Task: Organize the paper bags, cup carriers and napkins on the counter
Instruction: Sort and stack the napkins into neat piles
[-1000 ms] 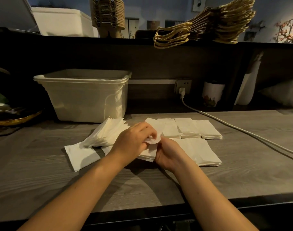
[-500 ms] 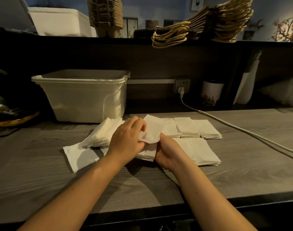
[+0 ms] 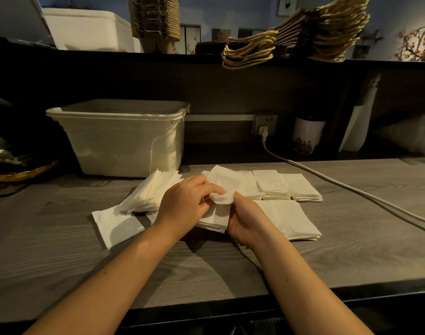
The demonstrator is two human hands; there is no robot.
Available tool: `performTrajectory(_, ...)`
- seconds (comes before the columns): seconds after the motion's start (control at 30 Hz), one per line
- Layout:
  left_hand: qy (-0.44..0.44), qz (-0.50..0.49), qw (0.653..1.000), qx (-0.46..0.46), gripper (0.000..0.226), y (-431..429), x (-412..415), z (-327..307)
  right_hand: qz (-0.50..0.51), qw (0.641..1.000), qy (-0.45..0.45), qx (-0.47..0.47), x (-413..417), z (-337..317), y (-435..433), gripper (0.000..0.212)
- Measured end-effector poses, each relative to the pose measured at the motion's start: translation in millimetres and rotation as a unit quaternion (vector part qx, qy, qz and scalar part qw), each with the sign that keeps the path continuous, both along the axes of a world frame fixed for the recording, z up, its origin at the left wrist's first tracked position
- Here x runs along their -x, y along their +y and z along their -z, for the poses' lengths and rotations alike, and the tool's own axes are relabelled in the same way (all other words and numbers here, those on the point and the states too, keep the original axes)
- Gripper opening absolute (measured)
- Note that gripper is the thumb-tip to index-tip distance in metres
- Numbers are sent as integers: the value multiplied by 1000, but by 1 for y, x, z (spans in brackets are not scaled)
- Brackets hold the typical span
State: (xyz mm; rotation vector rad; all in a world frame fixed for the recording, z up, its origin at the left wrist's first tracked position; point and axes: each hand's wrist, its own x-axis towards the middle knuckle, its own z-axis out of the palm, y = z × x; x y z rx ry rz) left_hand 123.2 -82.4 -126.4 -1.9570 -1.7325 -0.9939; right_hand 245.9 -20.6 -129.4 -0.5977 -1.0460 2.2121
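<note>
Head camera looks down at your two hands, close together over the middle of the counter (image 3: 61, 262). Your left hand (image 3: 187, 201) has its fingers curled and pinches a loose napkin (image 3: 221, 197) at its near, crumpled end. Your right hand (image 3: 245, 221) sits just beside it, with the thumb touching the same napkin. Its fingers look curled round the edge of a small stack (image 3: 213, 220) under both hands, but I cannot see them well.

The loose napkin is right between your hands, lifted a bit off the small stack. Its long side runs away from you, toward the back row of stacks (image 3: 271, 186), and its far end leans over the left end of that row. So the thing you need is in your grip, straight ahead, not off to a side.

I think the next move is to smooth it flat and lay it on a tidy stack. The right hand is nearer the tidy ones: the back row and the front stack (image 3: 296, 218) just right of your wrist. The left hand is nearer the messy fanned pile (image 3: 151, 192) and the single napkin (image 3: 114, 223) lying flat. Behind the pile stands a plastic bin (image 3: 119, 141). Up on the shelf sit the cup carriers (image 3: 153, 20) and the paper bags (image 3: 303, 37), well apart from your hands.
</note>
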Motion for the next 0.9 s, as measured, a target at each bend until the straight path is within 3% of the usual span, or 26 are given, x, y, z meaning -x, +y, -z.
performTrajectory(0.1, 4, 11, 1000, -5, 35, 1, 0, 1, 0, 1000, -4, -1, -1, -1, 0, 22)
performTrajectory(0.23, -26, 14, 1000, 6, 22, -1, -2, 0, 11, 1000, -15, 4, 0, 0, 2, 31)
performTrajectory(0.6, -1, 39, 998, 45, 24, 2, -1, 4, 5, 1000, -18, 3, -2, 2, 3, 31)
performTrajectory(0.77, 31, 60, 997, 44, 43, 2, -1, 5, -2, 1000, -17, 15, -3, 3, 5, 27)
performTrajectory(0.9, 38, 72, 996, 32, 44, 1, -1, 5, -8, 1000, -26, 11, -3, 2, 5, 31)
